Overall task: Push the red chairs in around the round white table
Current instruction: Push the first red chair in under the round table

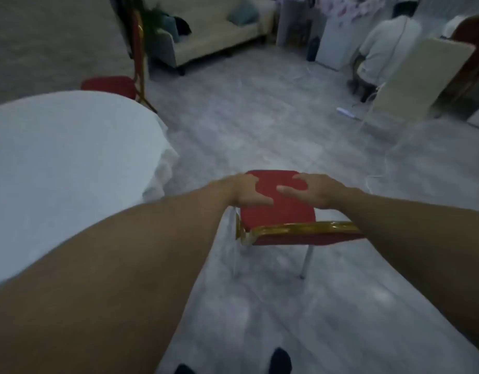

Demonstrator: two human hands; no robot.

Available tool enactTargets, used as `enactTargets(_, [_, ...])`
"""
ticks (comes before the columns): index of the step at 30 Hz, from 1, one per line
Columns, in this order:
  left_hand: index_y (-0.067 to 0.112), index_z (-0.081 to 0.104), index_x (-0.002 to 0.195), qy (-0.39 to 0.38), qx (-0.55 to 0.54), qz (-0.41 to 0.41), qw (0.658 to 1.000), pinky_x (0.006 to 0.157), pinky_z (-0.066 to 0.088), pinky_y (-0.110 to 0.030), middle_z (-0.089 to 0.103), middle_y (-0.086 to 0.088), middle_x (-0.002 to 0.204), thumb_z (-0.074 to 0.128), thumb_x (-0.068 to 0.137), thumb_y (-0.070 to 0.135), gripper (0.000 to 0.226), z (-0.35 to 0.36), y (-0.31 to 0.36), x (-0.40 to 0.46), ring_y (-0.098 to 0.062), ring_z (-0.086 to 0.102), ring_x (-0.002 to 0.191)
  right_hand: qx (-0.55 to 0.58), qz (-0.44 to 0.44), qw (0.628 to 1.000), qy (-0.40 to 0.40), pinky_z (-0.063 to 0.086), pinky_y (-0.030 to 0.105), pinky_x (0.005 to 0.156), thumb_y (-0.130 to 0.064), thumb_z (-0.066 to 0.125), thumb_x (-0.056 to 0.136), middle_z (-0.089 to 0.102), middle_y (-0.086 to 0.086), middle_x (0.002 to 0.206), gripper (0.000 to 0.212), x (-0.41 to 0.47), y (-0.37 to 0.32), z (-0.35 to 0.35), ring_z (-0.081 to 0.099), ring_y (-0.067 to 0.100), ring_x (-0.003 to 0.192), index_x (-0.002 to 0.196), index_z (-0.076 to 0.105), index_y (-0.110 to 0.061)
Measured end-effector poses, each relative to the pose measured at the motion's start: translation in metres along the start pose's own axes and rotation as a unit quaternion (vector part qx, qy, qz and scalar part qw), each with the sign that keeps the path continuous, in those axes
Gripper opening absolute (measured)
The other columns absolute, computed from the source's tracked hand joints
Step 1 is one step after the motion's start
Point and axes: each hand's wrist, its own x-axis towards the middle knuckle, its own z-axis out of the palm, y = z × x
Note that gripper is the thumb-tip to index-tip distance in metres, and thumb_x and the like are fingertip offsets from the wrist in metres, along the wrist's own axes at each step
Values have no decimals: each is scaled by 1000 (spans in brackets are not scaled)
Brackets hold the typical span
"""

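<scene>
A red chair (277,211) with a gold-framed back and pale metal legs stands on the grey floor right in front of me, about a chair's width to the right of the round white table (57,163). I reach over the chair's back. My left hand (245,193) grips the seat's left edge with the thumb on the cushion. My right hand (312,190) holds the seat's right side, fingers spread on top. A second red chair (108,86) stands at the table's far edge, its seat partly tucked behind the tablecloth.
A cream sofa (214,36) stands at the back. A person in white (384,47) sits at the back right beside a leaning beige panel (419,79). A power strip (346,113) and white cables lie on the floor to the right. My feet show at the bottom.
</scene>
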Motion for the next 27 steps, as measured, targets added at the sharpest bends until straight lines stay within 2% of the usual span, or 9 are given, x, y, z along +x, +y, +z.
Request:
enactTargets(3, [20, 51, 149, -53, 10, 3, 999, 106, 50, -46, 59, -5, 148, 66, 61, 84, 110, 45, 30, 31, -29, 59, 125, -14, 14, 998, -54, 37, 50, 117, -113, 26, 54, 44, 5, 164, 136, -9, 55, 16, 47, 31, 144, 159, 39, -27])
enactTargets(6, [21, 48, 150, -82, 3, -2, 997, 106, 50, -45, 58, -6, 145, 78, 69, 66, 98, 87, 52, 52, -30, 59, 125, -22, 12, 995, -95, 44, 44, 109, -114, 28, 47, 55, 2, 155, 135, -13, 100, 35, 56, 29, 134, 154, 46, -34])
enactTargets(9, [29, 54, 145, -104, 1, -3, 995, 98, 52, -41, 63, -6, 138, 75, 80, 43, 70, 113, 66, 76, -30, 62, 118, -8, -14, 994, -104, 51, 39, 100, -111, 45, 43, 66, -7, 136, 128, -6, 128, 41, 63, 21, 117, 146, 55, -35])
enactTargets(12, [41, 67, 111, -121, 7, 27, 992, 82, 57, -39, 73, -1, 104, 57, 75, 28, 40, 122, 65, 88, -28, 68, 93, -19, -98, 992, -75, 54, 34, 90, -102, 57, 52, 72, -16, 114, 104, 2, 146, 49, 67, 12, 97, 133, 64, -37])
enactTargets(15, [39, 63, 90, -116, 8, 47, 992, 77, 54, -38, 70, 6, 87, 53, 76, 23, 23, 116, 54, 87, -25, 67, 83, -47, -170, 982, -66, 56, 33, 76, -66, 74, 75, 73, -17, 94, 55, 14, 168, 51, 63, 8, 77, 121, 72, -36])
enactTargets(17, [36, 67, 95, -95, 12, 38, 995, 75, 52, -36, 71, 6, 86, 54, 78, 22, 25, 111, 49, 93, -24, 67, 82, -65, -183, 978, -82, 57, 35, 71, -40, 73, 84, 74, -15, 90, 32, 28, 178, 47, 62, 8, 71, 116, 74, -36])
enactTargets(19, [35, 70, 100, -91, 14, 26, 995, 72, 51, -33, 72, 5, 85, 55, 80, 22, 29, 101, 44, 102, -23, 67, 81, -75, -195, 973, -101, 54, 33, 66, -30, 68, 87, 71, -14, 84, 23, 47, 174, 42, 60, 8, 68, 109, 74, -35])
enactTargets(24, [33, 73, 103, -77, 4, -2, 997, 74, 58, -39, 71, 4, 81, 56, 80, 23, 31, 84, 31, 127, -21, 67, 77, -105, -213, 965, -114, 53, 32, 65, -30, 64, 90, 70, -14, 81, 19, 89, 168, 27, 62, 10, 68, 106, 71, -37])
enactTargets(27, [34, 74, 110, -69, -16, -15, 997, 73, 54, -37, 73, 3, 86, 53, 78, 24, 40, 81, 35, 138, -25, 68, 82, -122, -237, 957, -116, 48, 28, 60, -30, 64, 90, 70, -15, 82, 27, 112, 172, 13, 61, 9, 68, 114, 72, -41])
